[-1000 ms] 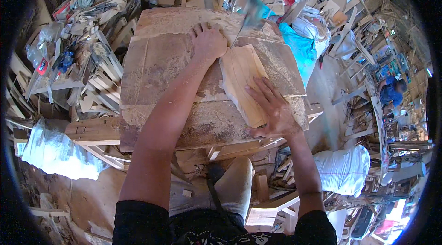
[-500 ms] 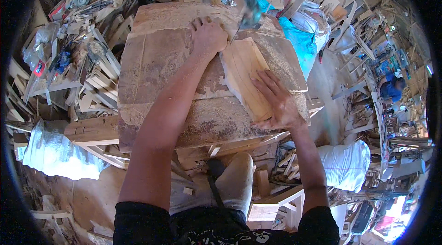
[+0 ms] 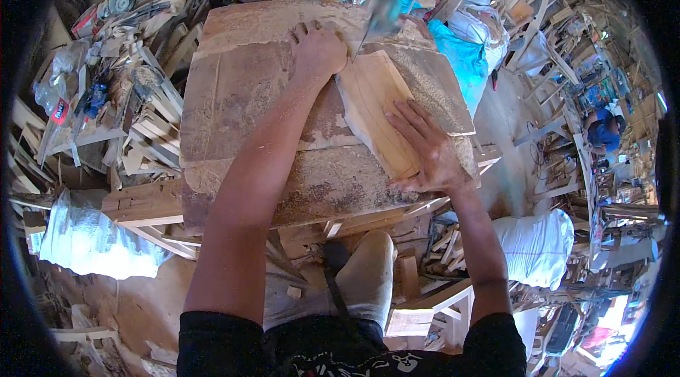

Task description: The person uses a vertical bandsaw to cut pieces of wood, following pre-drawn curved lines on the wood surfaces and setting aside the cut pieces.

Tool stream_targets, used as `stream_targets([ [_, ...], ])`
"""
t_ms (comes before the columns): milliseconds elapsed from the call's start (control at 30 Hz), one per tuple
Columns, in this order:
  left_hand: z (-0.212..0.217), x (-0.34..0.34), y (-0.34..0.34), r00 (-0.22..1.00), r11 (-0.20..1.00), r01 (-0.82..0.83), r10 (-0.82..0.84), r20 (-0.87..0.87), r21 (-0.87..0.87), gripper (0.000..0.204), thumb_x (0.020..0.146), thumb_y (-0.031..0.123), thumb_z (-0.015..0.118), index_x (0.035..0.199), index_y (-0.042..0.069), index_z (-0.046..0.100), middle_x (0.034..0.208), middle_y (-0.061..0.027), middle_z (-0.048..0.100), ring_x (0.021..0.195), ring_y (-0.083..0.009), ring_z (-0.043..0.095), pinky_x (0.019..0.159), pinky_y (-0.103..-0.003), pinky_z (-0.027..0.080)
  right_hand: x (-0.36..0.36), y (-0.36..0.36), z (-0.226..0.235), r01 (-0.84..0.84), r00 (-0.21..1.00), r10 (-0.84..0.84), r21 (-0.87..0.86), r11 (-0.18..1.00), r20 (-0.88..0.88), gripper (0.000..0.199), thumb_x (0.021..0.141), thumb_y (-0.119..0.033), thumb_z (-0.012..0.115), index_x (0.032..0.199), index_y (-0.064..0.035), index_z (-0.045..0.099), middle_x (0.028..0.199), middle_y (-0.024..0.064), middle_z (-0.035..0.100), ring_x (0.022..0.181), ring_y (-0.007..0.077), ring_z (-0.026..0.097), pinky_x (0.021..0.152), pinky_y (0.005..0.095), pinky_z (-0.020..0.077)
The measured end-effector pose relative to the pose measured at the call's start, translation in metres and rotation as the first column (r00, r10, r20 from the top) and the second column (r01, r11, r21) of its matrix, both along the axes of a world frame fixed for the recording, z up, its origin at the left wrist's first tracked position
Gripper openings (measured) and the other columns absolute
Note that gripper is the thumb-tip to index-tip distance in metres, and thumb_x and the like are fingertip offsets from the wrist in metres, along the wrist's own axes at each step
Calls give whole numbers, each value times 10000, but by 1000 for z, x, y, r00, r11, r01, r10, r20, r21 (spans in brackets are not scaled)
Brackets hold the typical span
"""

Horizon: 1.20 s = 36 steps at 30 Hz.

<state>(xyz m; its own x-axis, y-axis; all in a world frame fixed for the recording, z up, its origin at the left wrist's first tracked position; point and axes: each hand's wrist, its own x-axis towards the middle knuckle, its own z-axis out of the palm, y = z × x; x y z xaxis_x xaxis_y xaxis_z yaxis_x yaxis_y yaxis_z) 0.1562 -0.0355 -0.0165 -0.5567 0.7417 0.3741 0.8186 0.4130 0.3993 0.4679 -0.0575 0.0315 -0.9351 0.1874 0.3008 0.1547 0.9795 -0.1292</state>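
A pale wooden board (image 3: 375,108) with a rough, wavy left edge lies slantwise on a worn, sawdust-covered work table (image 3: 241,122). Its far end meets a thin upright saw blade (image 3: 364,42), below a blurred greenish machine part (image 3: 384,12). My right hand (image 3: 428,154) rests flat on the near right part of the board, fingers spread. Beside the board's far left corner, my left hand (image 3: 319,49) bears on the table with its fingers bent and apart, close to the blade. Its thumb is hidden.
Piled wood offcuts (image 3: 159,118) and a clear plastic bottle (image 3: 51,99) are on the left. A turquoise bag (image 3: 460,58) stands at the far right, a white sack (image 3: 535,246) nearer. Another person (image 3: 604,130) is in the right background.
The board has slid slightly farther away along the blade, with my right hand moving along on it. My left hand stays by its far corner. The view has shifted a little.
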Motion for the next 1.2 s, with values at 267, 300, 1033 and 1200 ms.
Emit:
stream_targets([
  [267,3,4,3,1000,1000,-8,9,11,-29,547,881,320,628,1372,81,606,1492,-244,502,1426,-466,397,1176,-658,250,4,6,-2,5,1000,-5,11,1000,13,1130,640,-679,842,1533,-91,475,1604,195,412,1468,456,392,1180,561,392],
  [300,3,2,2,1000,1000,-13,13,9,-25,545,882,319,625,1373,83,607,1493,-241,503,1424,-462,400,1177,-657,249,3,5,-1,2,1000,-2,11,1000,9,1123,649,-696,826,1519,-70,490,1591,213,425,1458,466,403,1178,562,391],
  [1033,9,-1,2,998,1000,2,-2,58,-9,569,895,309,595,1397,42,592,1499,-246,502,1436,-476,392,1194,-668,229,-1,19,-5,-30,999,29,18,999,37,1193,636,-742,807,1583,-137,407,1632,174,374,1483,462,360,1194,572,375],
  [1200,9,-1,2,998,1000,-10,11,58,-3,562,911,319,592,1400,42,588,1527,-239,483,1455,-474,378,1199,-661,232,-3,21,-3,-50,998,50,22,998,29,1144,662,-735,791,1539,-81,459,1593,225,413,1449,494,396,1181,576,378],
])
